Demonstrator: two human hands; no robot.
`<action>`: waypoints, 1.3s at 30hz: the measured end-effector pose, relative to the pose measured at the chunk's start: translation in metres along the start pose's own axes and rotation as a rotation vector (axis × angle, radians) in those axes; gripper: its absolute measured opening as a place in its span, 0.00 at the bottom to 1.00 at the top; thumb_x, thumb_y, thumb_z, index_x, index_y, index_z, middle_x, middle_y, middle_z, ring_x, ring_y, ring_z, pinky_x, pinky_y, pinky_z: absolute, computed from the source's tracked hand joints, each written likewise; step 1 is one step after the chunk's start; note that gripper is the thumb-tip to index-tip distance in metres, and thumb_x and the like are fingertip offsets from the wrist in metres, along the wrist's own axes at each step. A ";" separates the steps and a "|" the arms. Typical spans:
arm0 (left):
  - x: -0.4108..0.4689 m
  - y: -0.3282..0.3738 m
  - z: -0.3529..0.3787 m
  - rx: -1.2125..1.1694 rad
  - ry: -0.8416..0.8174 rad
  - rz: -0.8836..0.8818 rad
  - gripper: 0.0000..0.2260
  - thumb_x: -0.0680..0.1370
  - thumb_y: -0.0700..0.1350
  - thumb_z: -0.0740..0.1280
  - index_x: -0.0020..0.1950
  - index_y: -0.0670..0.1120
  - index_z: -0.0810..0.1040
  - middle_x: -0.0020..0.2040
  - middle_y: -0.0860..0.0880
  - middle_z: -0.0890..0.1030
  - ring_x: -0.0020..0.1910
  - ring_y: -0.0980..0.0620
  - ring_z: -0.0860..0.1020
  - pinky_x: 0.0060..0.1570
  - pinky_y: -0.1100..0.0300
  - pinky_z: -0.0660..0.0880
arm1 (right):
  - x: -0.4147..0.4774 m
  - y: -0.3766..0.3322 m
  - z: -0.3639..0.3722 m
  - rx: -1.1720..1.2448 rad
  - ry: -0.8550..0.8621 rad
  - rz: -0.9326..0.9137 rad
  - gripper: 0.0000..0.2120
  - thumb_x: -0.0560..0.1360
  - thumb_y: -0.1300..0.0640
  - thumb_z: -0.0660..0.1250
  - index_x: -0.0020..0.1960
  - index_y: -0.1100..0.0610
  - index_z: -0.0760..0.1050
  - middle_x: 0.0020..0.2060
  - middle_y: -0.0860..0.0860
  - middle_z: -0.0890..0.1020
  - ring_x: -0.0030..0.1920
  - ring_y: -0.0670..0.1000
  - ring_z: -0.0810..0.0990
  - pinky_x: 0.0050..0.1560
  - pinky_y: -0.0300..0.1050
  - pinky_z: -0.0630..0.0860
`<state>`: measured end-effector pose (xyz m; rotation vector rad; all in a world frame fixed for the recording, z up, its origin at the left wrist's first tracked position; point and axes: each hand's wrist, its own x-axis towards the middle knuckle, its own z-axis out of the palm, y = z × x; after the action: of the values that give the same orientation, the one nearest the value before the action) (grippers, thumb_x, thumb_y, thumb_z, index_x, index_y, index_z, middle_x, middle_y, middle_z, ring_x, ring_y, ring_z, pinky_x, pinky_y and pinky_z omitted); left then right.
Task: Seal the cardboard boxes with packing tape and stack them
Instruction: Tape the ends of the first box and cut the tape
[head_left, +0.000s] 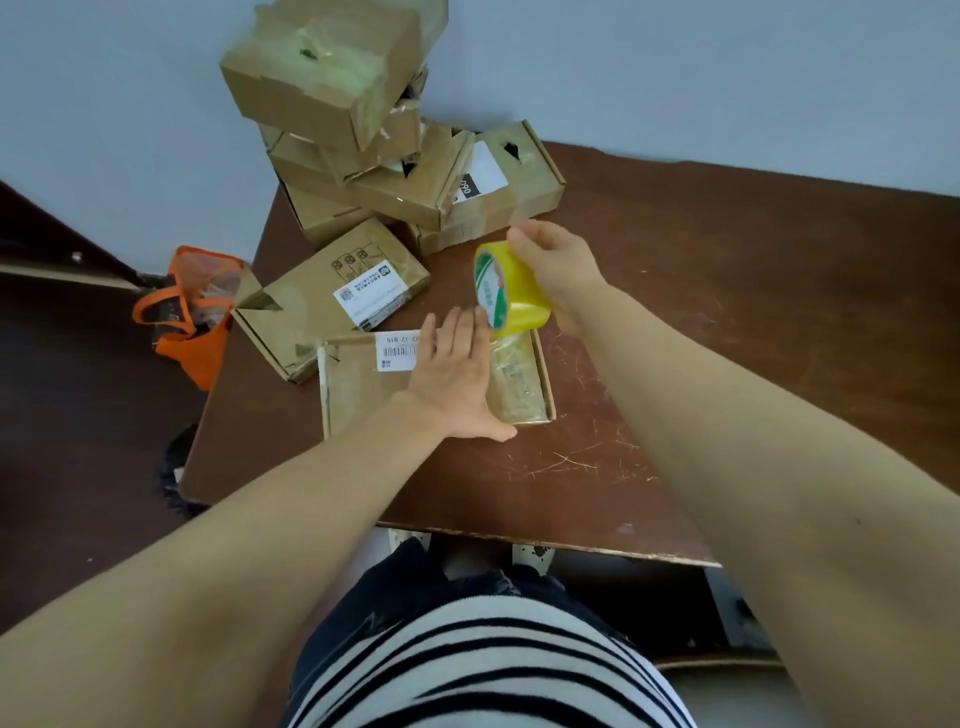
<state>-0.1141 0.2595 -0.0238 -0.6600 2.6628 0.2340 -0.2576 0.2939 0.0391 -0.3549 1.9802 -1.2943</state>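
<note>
box (363, 387) | left hand (452, 376) flat on top; right hand (558, 270) grips tape roll (511, 291)

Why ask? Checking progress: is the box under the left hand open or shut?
Shut: lid flat on the box under the left hand, tape along its right side.

We are pressing our left hand (451, 379) flat, fingers straight, and curling our right hand (558, 270) round the tape roll (519, 306).
</note>
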 end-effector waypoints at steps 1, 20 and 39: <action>-0.002 0.002 0.002 -0.003 0.025 0.006 0.65 0.59 0.75 0.67 0.76 0.38 0.37 0.77 0.40 0.46 0.77 0.42 0.44 0.74 0.44 0.38 | -0.001 0.002 0.000 0.018 -0.010 0.007 0.19 0.77 0.55 0.66 0.67 0.57 0.71 0.56 0.49 0.76 0.57 0.49 0.76 0.61 0.44 0.74; -0.004 0.006 0.002 -0.110 0.036 -0.077 0.64 0.59 0.72 0.70 0.77 0.40 0.38 0.76 0.43 0.52 0.75 0.44 0.51 0.74 0.47 0.45 | -0.170 0.065 -0.035 -0.256 -0.058 0.150 0.14 0.79 0.53 0.64 0.63 0.50 0.77 0.47 0.40 0.84 0.33 0.39 0.79 0.35 0.27 0.72; 0.016 0.029 -0.024 -0.260 0.149 -0.051 0.38 0.79 0.62 0.50 0.77 0.42 0.35 0.77 0.44 0.34 0.76 0.49 0.34 0.74 0.49 0.34 | -0.112 0.087 -0.016 -0.881 -0.383 0.316 0.15 0.79 0.46 0.59 0.57 0.54 0.77 0.50 0.51 0.80 0.53 0.55 0.78 0.54 0.50 0.75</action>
<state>-0.1487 0.2719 -0.0061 -0.8548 2.7791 0.5430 -0.1775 0.4096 0.0138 -0.6125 2.0504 -0.0842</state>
